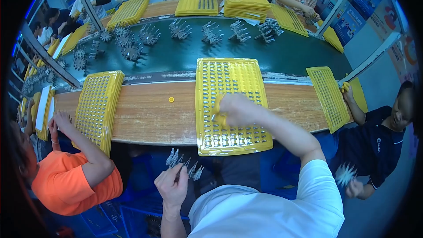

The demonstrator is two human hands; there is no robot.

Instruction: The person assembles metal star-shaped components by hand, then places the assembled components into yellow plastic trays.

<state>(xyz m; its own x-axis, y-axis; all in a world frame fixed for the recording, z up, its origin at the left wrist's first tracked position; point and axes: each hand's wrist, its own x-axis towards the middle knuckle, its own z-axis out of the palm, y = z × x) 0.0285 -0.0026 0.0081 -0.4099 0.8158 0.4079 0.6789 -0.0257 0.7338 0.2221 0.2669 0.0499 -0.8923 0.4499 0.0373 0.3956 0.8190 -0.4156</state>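
Note:
In front of me lies a yellow tray (pixel 203 105) with rows of pockets, many filled with small silver metal pieces; pockets in its upper right part hold none. My right hand (pixel 242 111), yellow covers on its fingers, is over the tray's middle and somewhat blurred. Its fingers are pinched on a small silver metal piece (pixel 214 117). Below the table's near edge, my left hand (pixel 171 186) is closed on the stem of a spiky metal rack (pixel 196 172) that bears several silver pieces. The fingers partly hide the stem.
Beyond the wooden table (pixel 145 119) runs a green conveyor belt (pixel 176 50) with several spiky metal racks (pixel 212 33). A stack of yellow trays (pixel 98 105) stands left, another tray (pixel 327 99) right. A small yellow ring (pixel 171 99) lies on the wood. Co-workers sit on both sides and opposite.

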